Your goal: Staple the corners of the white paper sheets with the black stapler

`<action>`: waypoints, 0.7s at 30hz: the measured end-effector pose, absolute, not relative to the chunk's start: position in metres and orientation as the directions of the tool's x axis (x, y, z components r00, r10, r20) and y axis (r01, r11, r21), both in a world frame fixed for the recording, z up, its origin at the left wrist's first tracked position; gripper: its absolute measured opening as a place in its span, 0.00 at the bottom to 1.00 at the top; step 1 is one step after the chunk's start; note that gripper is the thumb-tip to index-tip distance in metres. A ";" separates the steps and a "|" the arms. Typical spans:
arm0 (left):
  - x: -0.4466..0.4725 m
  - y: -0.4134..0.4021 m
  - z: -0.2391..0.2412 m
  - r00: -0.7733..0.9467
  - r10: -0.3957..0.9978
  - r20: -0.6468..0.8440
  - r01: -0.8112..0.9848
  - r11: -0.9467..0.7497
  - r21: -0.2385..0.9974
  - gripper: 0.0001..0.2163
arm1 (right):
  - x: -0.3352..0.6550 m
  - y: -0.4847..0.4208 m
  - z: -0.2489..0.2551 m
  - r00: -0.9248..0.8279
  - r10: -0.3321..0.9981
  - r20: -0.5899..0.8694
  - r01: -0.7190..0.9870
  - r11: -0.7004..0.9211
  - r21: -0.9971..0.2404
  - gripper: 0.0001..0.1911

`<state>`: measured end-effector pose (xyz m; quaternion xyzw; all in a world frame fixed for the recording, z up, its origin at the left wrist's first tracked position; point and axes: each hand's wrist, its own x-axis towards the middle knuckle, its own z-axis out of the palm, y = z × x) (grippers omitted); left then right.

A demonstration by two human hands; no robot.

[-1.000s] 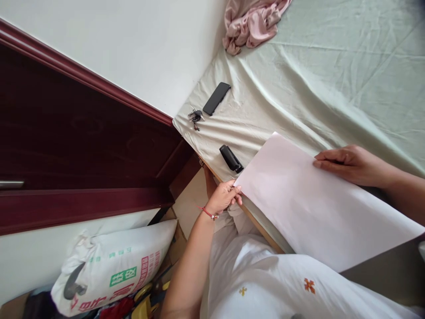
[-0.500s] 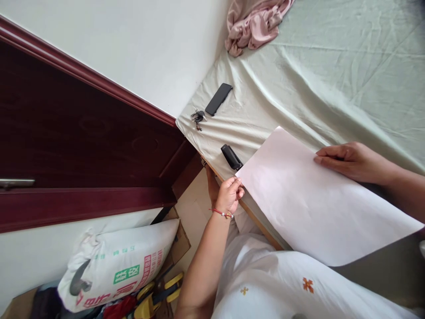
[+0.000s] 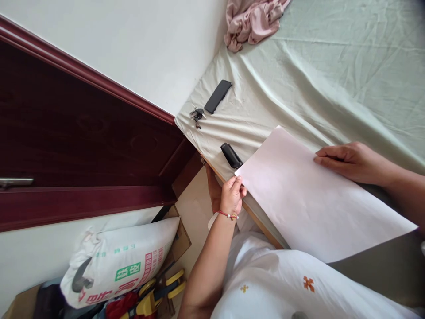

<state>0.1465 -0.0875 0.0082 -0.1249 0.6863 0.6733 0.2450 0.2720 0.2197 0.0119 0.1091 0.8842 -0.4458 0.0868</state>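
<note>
A blank white sheet of paper [image 3: 308,195] is held between my two hands above the edge of the bed. My left hand [image 3: 233,195], with a red bracelet at the wrist, pinches the paper's left corner. Along the far edge, my right hand [image 3: 352,163] grips the sheet between thumb and fingers. Just beyond the left corner lies a black stapler [image 3: 230,155] on the sheet-covered bed, its near end close to the paper and partly hidden.
On the pale green bed sheet [image 3: 348,79] lie a black phone-like slab [image 3: 218,96], a bunch of keys [image 3: 197,114] and a crumpled pink cloth [image 3: 254,22]. A dark red door [image 3: 83,133] stands at left. Below it are a printed white sack [image 3: 133,257] and yellow-and-dark items [image 3: 172,283].
My left hand has shifted its fingers slightly at the paper's corner, with the thumb now more on top. The sheet's near right corner has moved a little to the left.
</note>
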 end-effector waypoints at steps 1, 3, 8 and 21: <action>0.147 -0.088 0.008 -0.846 0.160 -0.508 -0.505 0.062 0.861 0.23 | 0.272 0.219 0.012 -0.961 0.119 -0.251 0.273 0.573 -0.773 0.33; 0.147 -0.089 0.009 -0.843 0.169 -0.511 -0.509 0.060 0.859 0.23 | 0.272 0.219 0.012 -0.959 0.130 -0.253 0.281 0.563 -0.777 0.33; 0.147 -0.090 0.011 -0.837 0.182 -0.516 -0.519 0.038 0.854 0.24 | 0.272 0.219 0.010 -0.948 0.144 -0.283 0.314 0.555 -0.770 0.35; 0.127 -0.078 0.010 -0.793 0.060 -0.606 -0.595 0.134 0.792 0.17 | 0.266 0.226 -0.016 -0.960 0.180 -0.216 0.272 0.399 -0.876 0.44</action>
